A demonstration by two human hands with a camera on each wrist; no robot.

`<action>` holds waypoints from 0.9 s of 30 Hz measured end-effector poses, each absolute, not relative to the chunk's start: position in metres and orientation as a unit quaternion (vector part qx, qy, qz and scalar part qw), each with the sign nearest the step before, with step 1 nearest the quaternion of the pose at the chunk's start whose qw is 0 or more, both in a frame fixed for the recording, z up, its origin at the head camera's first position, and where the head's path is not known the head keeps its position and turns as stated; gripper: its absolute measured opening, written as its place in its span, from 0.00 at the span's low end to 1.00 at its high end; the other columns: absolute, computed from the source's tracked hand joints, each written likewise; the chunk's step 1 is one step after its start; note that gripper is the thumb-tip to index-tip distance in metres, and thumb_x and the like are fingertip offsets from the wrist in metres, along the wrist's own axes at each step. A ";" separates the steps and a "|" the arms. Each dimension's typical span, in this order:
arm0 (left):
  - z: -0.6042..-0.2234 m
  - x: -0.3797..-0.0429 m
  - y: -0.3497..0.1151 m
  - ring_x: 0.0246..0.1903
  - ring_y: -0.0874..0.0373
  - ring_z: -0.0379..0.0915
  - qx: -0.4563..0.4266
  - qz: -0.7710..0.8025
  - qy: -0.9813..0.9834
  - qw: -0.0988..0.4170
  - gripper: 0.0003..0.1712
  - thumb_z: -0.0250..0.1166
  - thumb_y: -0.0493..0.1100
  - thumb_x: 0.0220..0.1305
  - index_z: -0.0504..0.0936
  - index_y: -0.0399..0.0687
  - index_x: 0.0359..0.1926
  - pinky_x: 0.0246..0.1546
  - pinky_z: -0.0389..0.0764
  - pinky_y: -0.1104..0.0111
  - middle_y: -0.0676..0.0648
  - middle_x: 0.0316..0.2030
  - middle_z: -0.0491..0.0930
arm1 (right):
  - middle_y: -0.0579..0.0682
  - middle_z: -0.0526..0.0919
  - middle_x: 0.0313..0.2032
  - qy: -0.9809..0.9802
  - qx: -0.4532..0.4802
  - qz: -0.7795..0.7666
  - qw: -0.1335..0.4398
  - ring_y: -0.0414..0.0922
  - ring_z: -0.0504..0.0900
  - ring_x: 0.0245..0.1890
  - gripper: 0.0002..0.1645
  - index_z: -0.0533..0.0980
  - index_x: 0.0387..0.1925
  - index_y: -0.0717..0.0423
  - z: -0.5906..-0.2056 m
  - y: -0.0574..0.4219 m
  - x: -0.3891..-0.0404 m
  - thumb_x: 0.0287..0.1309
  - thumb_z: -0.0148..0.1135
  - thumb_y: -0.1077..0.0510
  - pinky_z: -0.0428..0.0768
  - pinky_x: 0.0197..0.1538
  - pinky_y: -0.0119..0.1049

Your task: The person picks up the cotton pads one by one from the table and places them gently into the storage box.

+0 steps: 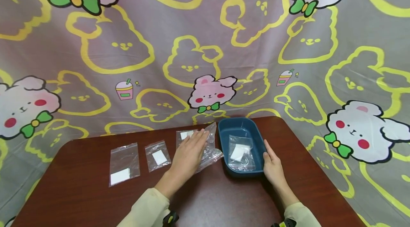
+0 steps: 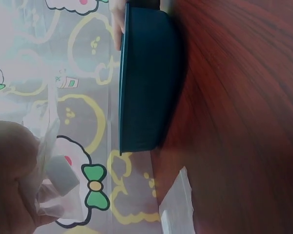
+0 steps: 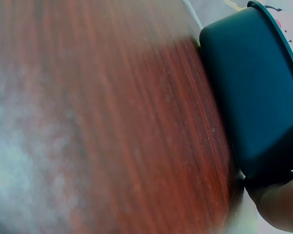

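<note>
My left hand (image 1: 191,150) is over the table, left of a dark blue plastic basin (image 1: 241,123). It pinches a clear zip bag (image 2: 53,202) with a white block inside, seen off the table in the left wrist view. Clear plastic (image 1: 209,148) shows beside and under the hand in the head view; how many bags overlap there I cannot tell. My right hand (image 1: 273,166) grips the basin's right side at the rim, its thumb near the lower corner in the right wrist view. Inside the basin lies a zip bag (image 1: 241,152) with white pieces.
On the table's left lie two more clear zip bags: a larger bag (image 1: 125,159) and a smaller bag (image 1: 158,156), each with a white piece. The brown table (image 1: 221,198) meets a patterned cloth (image 1: 153,77) at the back.
</note>
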State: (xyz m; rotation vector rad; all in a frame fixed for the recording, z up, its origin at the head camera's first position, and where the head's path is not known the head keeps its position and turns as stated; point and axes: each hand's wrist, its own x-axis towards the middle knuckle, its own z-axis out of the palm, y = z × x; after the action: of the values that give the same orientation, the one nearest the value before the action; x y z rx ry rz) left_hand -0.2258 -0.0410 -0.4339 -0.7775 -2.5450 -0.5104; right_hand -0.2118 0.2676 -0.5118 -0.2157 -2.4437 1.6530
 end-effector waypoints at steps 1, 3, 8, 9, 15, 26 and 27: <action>-0.433 -0.226 -0.039 0.67 0.43 0.68 -0.283 -0.183 -0.917 0.213 0.24 0.57 0.44 0.76 0.73 0.43 0.69 0.66 0.67 0.46 0.40 0.67 0.73 | 0.54 0.54 0.77 -0.823 -0.073 0.556 0.092 0.52 0.50 0.77 0.32 0.52 0.79 0.48 -0.512 0.268 -0.212 0.79 0.38 0.62 0.50 0.76 0.53; -0.432 -0.227 -0.035 0.67 0.43 0.67 -0.288 -0.183 -0.916 0.211 0.25 0.57 0.44 0.76 0.72 0.43 0.70 0.66 0.67 0.46 0.40 0.67 0.72 | 0.54 0.54 0.77 -0.823 -0.074 0.556 0.093 0.52 0.50 0.77 0.32 0.52 0.79 0.49 -0.512 0.268 -0.212 0.79 0.38 0.62 0.50 0.76 0.53; -0.430 -0.230 -0.023 0.67 0.44 0.67 -0.294 -0.182 -0.916 0.203 0.25 0.55 0.45 0.77 0.71 0.44 0.71 0.66 0.67 0.48 0.40 0.68 0.71 | 0.54 0.54 0.77 -0.823 -0.072 0.555 0.095 0.52 0.50 0.77 0.32 0.52 0.79 0.49 -0.512 0.268 -0.213 0.79 0.38 0.63 0.50 0.76 0.54; -0.430 -0.230 -0.021 0.67 0.44 0.67 -0.294 -0.181 -0.917 0.201 0.25 0.55 0.45 0.77 0.71 0.45 0.71 0.66 0.67 0.48 0.41 0.68 0.71 | 0.54 0.54 0.77 -0.823 -0.071 0.555 0.095 0.52 0.50 0.77 0.32 0.52 0.79 0.49 -0.512 0.268 -0.213 0.79 0.38 0.63 0.50 0.76 0.54; -0.432 -0.232 -0.010 0.66 0.44 0.68 -0.300 -0.184 -0.913 0.206 0.24 0.54 0.45 0.78 0.72 0.47 0.70 0.66 0.68 0.48 0.42 0.68 0.71 | 0.54 0.55 0.77 -0.824 -0.070 0.555 0.095 0.53 0.51 0.76 0.32 0.53 0.79 0.50 -0.512 0.268 -0.213 0.79 0.38 0.63 0.50 0.75 0.54; -0.435 -0.239 0.012 0.67 0.45 0.67 -0.321 -0.184 -0.909 0.193 0.24 0.52 0.46 0.79 0.71 0.52 0.71 0.68 0.66 0.50 0.43 0.68 0.72 | 0.55 0.55 0.77 -0.824 -0.070 0.554 0.099 0.53 0.51 0.76 0.32 0.53 0.79 0.50 -0.513 0.268 -0.213 0.78 0.38 0.63 0.50 0.75 0.53; -0.435 -0.239 0.015 0.67 0.46 0.67 -0.321 -0.180 -0.910 0.191 0.24 0.52 0.46 0.79 0.71 0.52 0.71 0.68 0.66 0.51 0.43 0.68 0.72 | 0.55 0.55 0.77 -0.823 -0.071 0.554 0.099 0.53 0.51 0.76 0.32 0.54 0.79 0.50 -0.514 0.268 -0.213 0.78 0.38 0.63 0.50 0.75 0.54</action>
State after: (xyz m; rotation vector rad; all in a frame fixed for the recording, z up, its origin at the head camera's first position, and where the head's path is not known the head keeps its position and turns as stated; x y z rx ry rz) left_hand -0.2394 0.0147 -0.4351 -0.9026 -2.5556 -0.5060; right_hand -0.2132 0.2682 -0.5136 -0.2093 -2.4344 1.6394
